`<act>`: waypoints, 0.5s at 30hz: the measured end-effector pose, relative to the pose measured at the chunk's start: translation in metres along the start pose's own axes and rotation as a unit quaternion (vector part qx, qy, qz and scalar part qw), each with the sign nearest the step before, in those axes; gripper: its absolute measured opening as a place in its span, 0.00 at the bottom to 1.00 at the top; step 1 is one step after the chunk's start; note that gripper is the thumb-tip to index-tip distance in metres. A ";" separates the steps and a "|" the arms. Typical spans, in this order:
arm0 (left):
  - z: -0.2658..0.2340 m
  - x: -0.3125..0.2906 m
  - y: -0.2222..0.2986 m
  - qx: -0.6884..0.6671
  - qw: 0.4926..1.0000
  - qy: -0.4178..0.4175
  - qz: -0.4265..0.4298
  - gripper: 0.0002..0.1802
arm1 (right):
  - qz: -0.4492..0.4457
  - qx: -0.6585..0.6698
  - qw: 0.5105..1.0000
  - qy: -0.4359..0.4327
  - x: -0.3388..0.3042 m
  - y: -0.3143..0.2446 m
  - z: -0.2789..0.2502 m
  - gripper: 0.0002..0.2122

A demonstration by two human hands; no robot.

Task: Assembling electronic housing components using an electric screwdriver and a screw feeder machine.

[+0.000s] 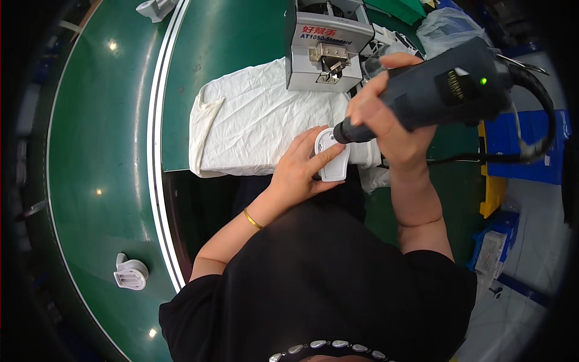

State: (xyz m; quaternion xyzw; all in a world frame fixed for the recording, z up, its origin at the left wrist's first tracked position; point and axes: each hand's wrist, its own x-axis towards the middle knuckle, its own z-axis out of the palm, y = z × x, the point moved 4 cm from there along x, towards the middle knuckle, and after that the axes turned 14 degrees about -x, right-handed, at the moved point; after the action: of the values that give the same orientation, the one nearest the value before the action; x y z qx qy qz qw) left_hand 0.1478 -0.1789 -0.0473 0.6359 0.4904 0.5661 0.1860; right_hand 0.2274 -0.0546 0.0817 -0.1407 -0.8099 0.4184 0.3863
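My right hand (389, 114) is wrapped round a dark electric screwdriver (443, 84), which has a green light and a cable at its back end. Its ribbed nose points left and meets the upper part of a white plastic housing (333, 167). The bit tip is too small to make out. My left hand (298, 163) grips that housing from the left, thumb across its face and fingers behind the far edge. Both hands are over the near edge of a white cloth-covered pad (253, 120).
A grey screw feeder (329, 51) stands beyond the pad. On the green belt at left lie a white plastic part (131, 273) and another white part (155, 8) farther off. Blue bins (525, 145) and a yellow bin (493, 187) are at right. The screwdriver's cable (546, 114) loops there.
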 end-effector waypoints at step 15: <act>-0.027 0.010 0.036 0.154 0.967 -0.203 -0.013 0.17 | 0.501 -0.022 0.825 0.261 -0.088 0.216 -0.252 0.20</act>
State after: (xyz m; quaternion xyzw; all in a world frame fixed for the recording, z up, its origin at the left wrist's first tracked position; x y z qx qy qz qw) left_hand 0.1376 -0.1955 -0.0058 0.7521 0.5318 0.3404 0.1887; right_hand 0.4521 0.1718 -0.0441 -0.6395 -0.5060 0.4843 0.3169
